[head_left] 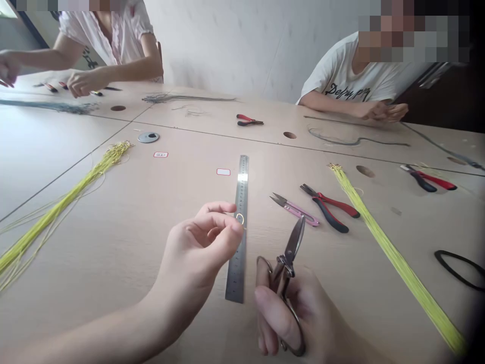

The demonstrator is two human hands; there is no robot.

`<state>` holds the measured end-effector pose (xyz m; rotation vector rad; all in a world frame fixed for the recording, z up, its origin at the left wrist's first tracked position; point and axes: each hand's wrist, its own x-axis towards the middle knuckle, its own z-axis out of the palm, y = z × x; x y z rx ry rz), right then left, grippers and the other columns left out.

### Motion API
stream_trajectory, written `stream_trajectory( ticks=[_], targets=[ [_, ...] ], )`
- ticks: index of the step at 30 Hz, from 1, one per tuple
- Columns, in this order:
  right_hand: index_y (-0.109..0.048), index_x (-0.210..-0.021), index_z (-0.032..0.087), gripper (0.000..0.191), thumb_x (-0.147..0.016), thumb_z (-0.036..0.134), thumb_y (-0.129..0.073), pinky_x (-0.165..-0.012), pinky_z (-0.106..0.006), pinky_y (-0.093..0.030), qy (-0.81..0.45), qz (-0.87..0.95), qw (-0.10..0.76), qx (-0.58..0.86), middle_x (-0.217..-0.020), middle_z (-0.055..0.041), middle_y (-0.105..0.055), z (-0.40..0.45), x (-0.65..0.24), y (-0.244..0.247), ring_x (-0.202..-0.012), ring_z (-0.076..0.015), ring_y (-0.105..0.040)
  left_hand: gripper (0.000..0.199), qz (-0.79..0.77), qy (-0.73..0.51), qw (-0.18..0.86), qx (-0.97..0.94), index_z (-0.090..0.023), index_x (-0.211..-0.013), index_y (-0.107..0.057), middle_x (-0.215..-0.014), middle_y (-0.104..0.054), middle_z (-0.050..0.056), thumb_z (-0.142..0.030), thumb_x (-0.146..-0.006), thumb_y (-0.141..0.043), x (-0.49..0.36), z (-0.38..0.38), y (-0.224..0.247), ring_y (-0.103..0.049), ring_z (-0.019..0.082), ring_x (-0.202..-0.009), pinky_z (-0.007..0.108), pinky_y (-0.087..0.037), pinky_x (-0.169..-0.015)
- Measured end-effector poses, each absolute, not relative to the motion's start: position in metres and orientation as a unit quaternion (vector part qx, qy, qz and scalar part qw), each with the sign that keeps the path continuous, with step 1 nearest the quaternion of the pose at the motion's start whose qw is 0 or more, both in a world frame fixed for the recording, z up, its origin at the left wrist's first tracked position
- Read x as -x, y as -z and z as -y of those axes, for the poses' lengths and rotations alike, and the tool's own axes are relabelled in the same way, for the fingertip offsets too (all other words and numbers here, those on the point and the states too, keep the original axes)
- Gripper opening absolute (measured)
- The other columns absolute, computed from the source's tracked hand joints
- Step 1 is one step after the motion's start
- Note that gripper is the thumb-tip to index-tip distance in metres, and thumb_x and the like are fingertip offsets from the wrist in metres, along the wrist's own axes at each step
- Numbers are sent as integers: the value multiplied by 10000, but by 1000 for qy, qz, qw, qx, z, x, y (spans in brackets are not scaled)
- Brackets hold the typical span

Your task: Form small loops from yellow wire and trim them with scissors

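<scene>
My left hand (206, 237) pinches a small loop of yellow cord (240, 219) between thumb and forefinger, over a steel ruler (235, 273). In my right hand (284, 318) is a pair of scissors (291, 247), fingers through the handles, blades together and pointing up. Beyond the scissors lie pink thread snips (297, 210) and red-and-black pliers (329, 207). A bundle of yellow cords (397, 263) stretches along the right side, and another yellow bundle (64, 212) along the left.
Two people sit across the table (113, 283), their hands over grey cords (189, 97). More pliers lie at the far middle (249, 120) and right (430, 178). A metal disc (148, 137), small labels (223, 172) and a black band (460, 268) are also on the table.
</scene>
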<state>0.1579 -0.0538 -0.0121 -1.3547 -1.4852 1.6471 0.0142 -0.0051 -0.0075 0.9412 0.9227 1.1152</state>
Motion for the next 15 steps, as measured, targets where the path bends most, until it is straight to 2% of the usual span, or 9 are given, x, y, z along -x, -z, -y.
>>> stream_trajectory(
  ticks=[3, 5, 10, 15],
  targets=[
    [-307, -547, 222, 313, -767, 368, -474, -411, -233, -240, -544, 594, 247, 540, -471, 59, -304, 53, -156, 8, -433, -84, -302, 211, -422, -492, 626, -433, -230, -561, -637, -791, -529, 11, -214, -771, -657, -16, 8, 7, -460, 138, -1088, 154, -404, -741],
    [-296, -536, 218, 297, -720, 346, -491, -400, -232, -214, -516, 596, 212, 578, -474, 61, -267, 52, -152, 7, -437, -84, -260, 216, -435, -494, 605, -448, -235, -550, -631, -777, -547, 14, -219, -765, -649, -16, 9, 5, -467, 143, -1077, 152, -415, -743],
    [-312, -497, 206, 353, -600, 390, -595, -418, -244, -219, -468, 596, 140, 637, -450, 50, -334, 52, -146, 12, -426, -87, -301, 199, -457, -500, 582, -451, -245, -527, -637, -765, -584, 19, -241, -723, -667, -15, 11, 4, -494, 164, -1065, 156, -450, -714],
    [-329, -526, 202, 351, -637, 424, -577, -444, -248, -217, -454, 627, 130, 620, -479, 45, -336, 50, -147, 17, -453, -90, -302, 217, -459, -498, 592, -436, -243, -505, -628, -756, -603, 16, -220, -717, -669, -17, 11, 5, -508, 163, -1076, 153, -453, -679]
  ],
)
